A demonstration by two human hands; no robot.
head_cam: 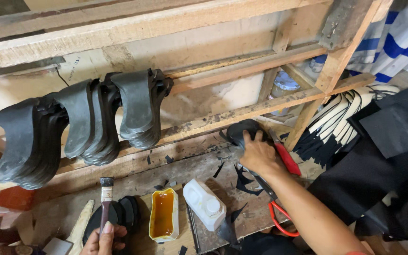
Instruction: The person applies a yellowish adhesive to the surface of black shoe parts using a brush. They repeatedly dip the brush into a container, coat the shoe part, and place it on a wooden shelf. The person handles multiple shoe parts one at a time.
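With the left hand (104, 238) gripping a brush (106, 198) over the tabletop (242, 212), the right hand (258, 153) should press its black sole piece (242, 130) flat against the wooden rail (204, 123).

The left hand (104, 238) is cut off by the bottom edge (only fingers show). The right hand (257, 153) covers part of a black sole (242, 130). The scissors (279, 212) lie partly under the forearm.

Black soles (90, 118), amber glue in a tub (162, 221), white jug (205, 204), red-handled scissors (282, 219), blue-and-white striped cloth (397, 38).
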